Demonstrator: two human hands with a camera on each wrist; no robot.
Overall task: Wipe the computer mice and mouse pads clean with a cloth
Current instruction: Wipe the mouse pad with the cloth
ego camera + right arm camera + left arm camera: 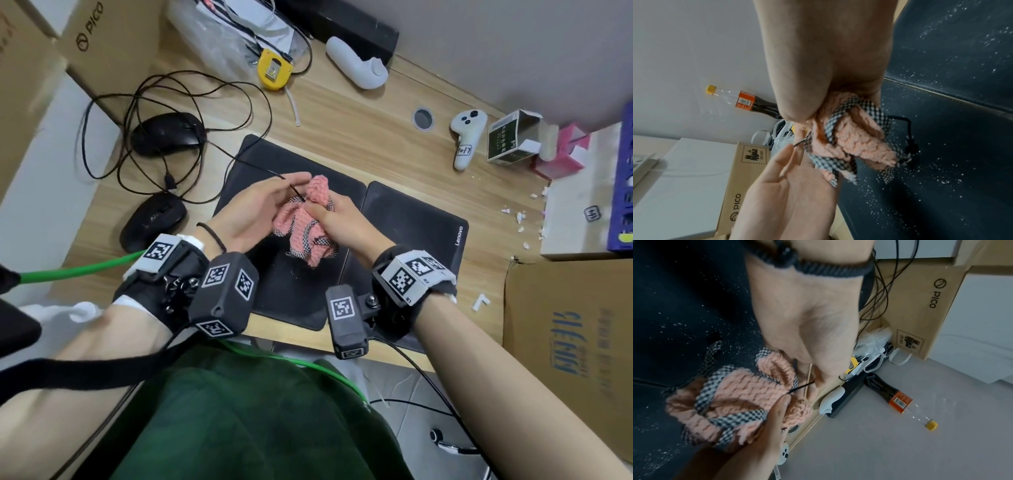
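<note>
My right hand (329,214) grips a bunched pink cloth (308,226) with checked trim, held above the left black mouse pad (267,161). My left hand (287,181) pinches a thin black mouse cable (298,193) at its fingertips; the cable runs into the cloth under my right thumb. The wrist views show the same: the cloth (740,395) (855,146) and the cable (801,387). A second pad (411,219), marked Lenovo, lies to the right. Both pads carry white specks. Two black mice (168,133) (152,219) sit on the desk at the left among looped cables.
A yellow tape measure (274,70) and two white controllers (356,65) (466,130) lie at the back of the desk. Cardboard boxes (102,41) (568,342) stand left and right, small cartons (513,140) at the back right. White crumbs (520,219) dot the desk's right side.
</note>
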